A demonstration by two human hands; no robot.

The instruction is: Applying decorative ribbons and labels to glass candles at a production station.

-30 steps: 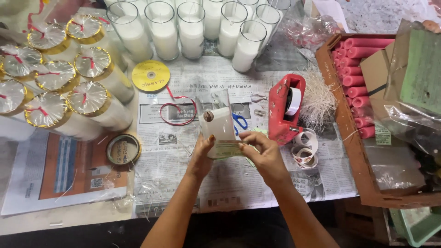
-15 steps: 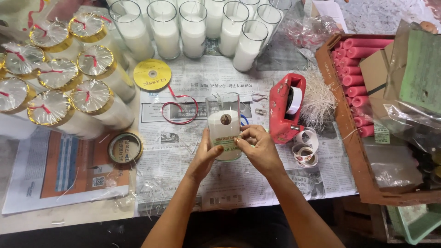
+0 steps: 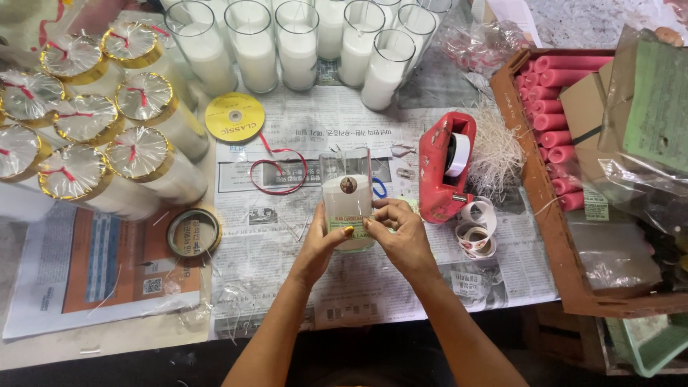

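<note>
change: glass candle (image 3: 347,197) tipped upright since earlier
grip: left hand (image 3: 320,244), right hand (image 3: 401,236) clasping it, thumbs on label (image 3: 349,223)
step: smoothing label
next: likely firm, even pressing of edges

Red tape dispenser (image 3: 446,169), yellow ribbon spool (image 3: 234,117), wrapped candles (image 3: 136,154), pink wax rolls (image 3: 555,122) in a wooden tray (image 3: 539,215).

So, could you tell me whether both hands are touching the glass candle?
Touching: the head view shows the left hand and right hand pressed against the glass candle.

Tape dispenser (image 3: 446,168) stands right of the glass candle (image 3: 348,197), ribbon spool (image 3: 235,117) behind-left.
</note>
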